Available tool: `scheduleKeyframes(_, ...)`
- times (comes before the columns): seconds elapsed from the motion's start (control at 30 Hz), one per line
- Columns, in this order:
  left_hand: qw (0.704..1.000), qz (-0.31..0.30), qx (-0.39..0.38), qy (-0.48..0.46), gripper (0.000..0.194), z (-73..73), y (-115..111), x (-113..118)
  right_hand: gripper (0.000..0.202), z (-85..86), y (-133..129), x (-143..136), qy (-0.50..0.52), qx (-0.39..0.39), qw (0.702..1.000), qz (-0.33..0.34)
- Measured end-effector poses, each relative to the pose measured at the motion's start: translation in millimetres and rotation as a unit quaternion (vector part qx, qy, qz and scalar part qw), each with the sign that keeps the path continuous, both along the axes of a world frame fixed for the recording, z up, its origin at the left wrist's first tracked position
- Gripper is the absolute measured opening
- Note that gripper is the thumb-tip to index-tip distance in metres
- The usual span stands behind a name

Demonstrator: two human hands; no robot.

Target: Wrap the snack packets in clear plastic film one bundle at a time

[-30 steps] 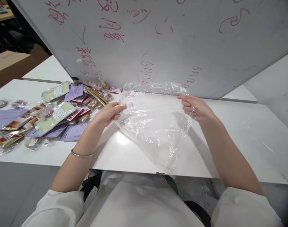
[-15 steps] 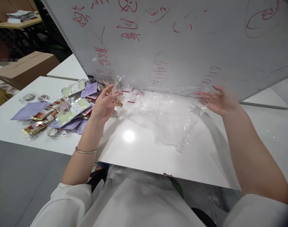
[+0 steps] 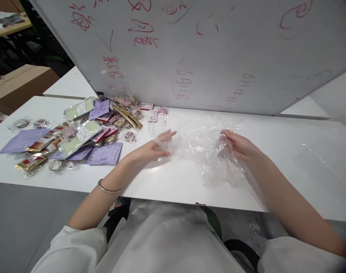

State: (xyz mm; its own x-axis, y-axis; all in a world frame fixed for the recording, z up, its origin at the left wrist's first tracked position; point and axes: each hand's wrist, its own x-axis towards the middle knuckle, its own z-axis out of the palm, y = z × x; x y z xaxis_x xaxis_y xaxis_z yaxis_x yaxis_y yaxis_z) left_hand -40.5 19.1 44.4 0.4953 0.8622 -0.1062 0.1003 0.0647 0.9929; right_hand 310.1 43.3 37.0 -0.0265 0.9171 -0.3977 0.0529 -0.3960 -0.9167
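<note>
A crumpled clear plastic bag point(image 3: 202, 146) is lying flat on the white tabletop point(image 3: 175, 182), just in front of the big whiteboard with red scribbles point(image 3: 207, 53) — nothing can be seen inside it, though its creased film is making that hard to tell. The left hand point(image 3: 155, 148) is resting palm-down on the bag's left edge, fingers stretched out and loosely spread. The right hand point(image 3: 238, 146) is sitting on the bag's right side with its fingers curled inward, gathering the film; whether it is actually pinching a fold cannot be told. A thin silver bangle point(image 3: 107, 188) is circling the left wrist.

Left of the bag, a heap of small sealed packets point(image 3: 84, 129) is spreading over the tabletop — pale green pouches, red and gold sachets, little clear bags holding round brownish pieces. Flat purple cards point(image 3: 106, 153) are lying among them, the nearest one close to the left forearm.
</note>
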Motion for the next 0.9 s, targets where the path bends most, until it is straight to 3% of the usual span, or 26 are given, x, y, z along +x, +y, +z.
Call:
scheduleKeyframes(0.13, 1.000, 0.004, 0.011, -0.005, 0.020, -2.7, -2, 11, 0.022, 10.8, -7, -20, 0.000, -0.029, 0.999, -0.038)
scheduleKeyframes(0.23, 0.982, 0.138, 0.027, -0.127, 0.026, 1.3, 4, 12, 0.037, 23.7, -12, -16, -0.035, 0.038, 0.998, -0.035)
scheduleKeyframes(0.3, 0.952, 0.240, -0.007, -0.191, 0.025, 10.6, 6, 8, 0.045, 32.6, -16, -7, -0.041, 0.094, 0.993, -0.049)
scheduleKeyframes(0.37, 0.932, 0.293, -0.055, -0.209, 0.027, 21.4, 7, 2, 0.050, 37.8, -21, 4, -0.049, 0.145, 0.987, -0.057)
scheduleKeyframes(0.5, 0.948, 0.269, -0.121, -0.121, 0.024, 25.3, 9, -8, 0.056, 25.0, -35, 19, -0.107, 0.172, 0.976, -0.074)
scheduleKeyframes(0.6, 0.954, 0.266, -0.121, 0.069, 0.017, 7.6, 15, -15, 0.065, 0.3, -45, 30, -0.173, 0.055, 0.982, -0.047)
scheduleKeyframes(0.7, 0.933, 0.279, -0.064, 0.220, 0.018, -9.4, 17, -23, 0.080, -16.5, -51, 45, -0.206, -0.045, 0.978, -0.008)
scheduleKeyframes(0.8, 0.940, 0.258, -0.013, 0.224, 0.034, -8.6, 11, -27, 0.092, -14.9, -54, 57, -0.241, -0.084, 0.967, 0.019)
scheduleKeyframes(0.9, 0.969, 0.153, -0.039, 0.188, 0.044, 3.9, 5, -26, 0.081, -3.3, -49, 63, -0.233, -0.099, 0.963, 0.088)
